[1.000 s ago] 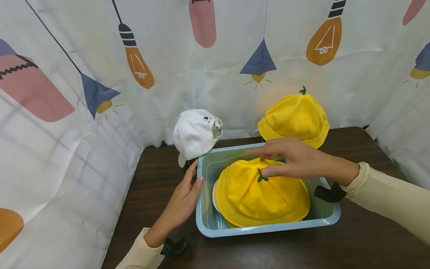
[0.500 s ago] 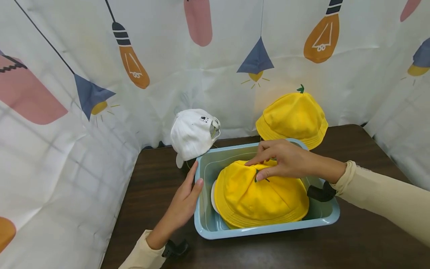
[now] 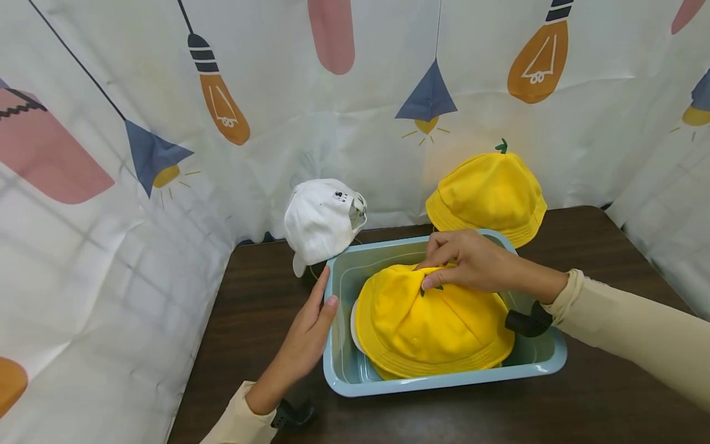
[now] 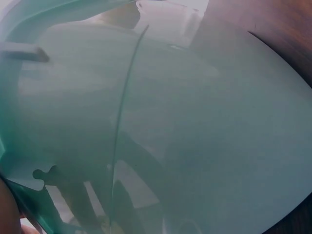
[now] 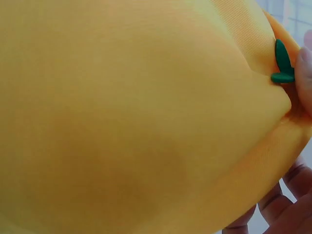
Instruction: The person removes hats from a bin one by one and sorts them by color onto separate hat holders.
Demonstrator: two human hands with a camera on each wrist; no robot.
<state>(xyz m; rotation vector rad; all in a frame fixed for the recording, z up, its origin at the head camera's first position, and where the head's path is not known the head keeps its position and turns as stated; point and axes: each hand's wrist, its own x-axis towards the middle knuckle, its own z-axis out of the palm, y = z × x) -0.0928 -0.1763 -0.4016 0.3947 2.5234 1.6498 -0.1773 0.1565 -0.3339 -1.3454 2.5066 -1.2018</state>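
In the head view a yellow bucket hat [image 3: 429,330] lies crown up inside a light blue plastic basin [image 3: 410,385]. My right hand [image 3: 471,262] pinches the top of its crown between thumb and fingers. Beside the thumb, the right wrist view shows the hat's green leaf sprout [image 5: 285,68]. A pale edge of something white [image 3: 354,327] peeks out under the hat's left brim. My left hand [image 3: 304,333] rests with straight fingers along the basin's left rim. The left wrist view is filled by the basin's outer wall [image 4: 161,122].
Behind the basin's left corner, a white baseball cap [image 3: 322,219] stands on the dark wooden table [image 3: 244,320]. A second yellow bucket hat [image 3: 490,197] sits behind the basin at the right. A white printed curtain [image 3: 366,148] hangs behind and along the sides.
My right hand has come down onto the yellow hat's crown and its fingers have closed into a pinch there. My left hand stays at the basin's rim.
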